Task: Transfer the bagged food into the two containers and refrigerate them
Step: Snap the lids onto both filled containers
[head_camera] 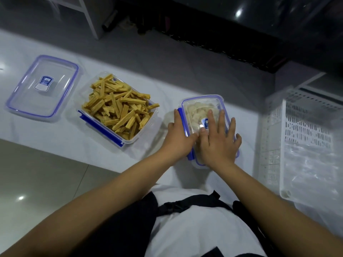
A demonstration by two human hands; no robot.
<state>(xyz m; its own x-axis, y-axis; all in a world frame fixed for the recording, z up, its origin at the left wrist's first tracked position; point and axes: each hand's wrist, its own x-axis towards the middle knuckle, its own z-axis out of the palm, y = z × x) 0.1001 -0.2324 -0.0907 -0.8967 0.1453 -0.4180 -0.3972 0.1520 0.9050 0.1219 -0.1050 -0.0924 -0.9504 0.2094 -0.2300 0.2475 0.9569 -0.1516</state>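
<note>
1. Your right hand [217, 143] lies flat, fingers spread, pressing on the small box's lid [202, 110].
2. Your left hand [178, 135] cups that small box [196, 158] at its left side, thumb against the blue clip.
3. The big box [118, 110], heaped with yellow sticks, sits open to the left; its lid [42, 86] lies beyond it.
4. A white basket [306, 130] stands on your right.

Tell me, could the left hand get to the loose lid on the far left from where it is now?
Probably yes. The lid lies flat and uncovered, but the heaped open container sits between it and the left hand, so the arm must pass over it.
</note>
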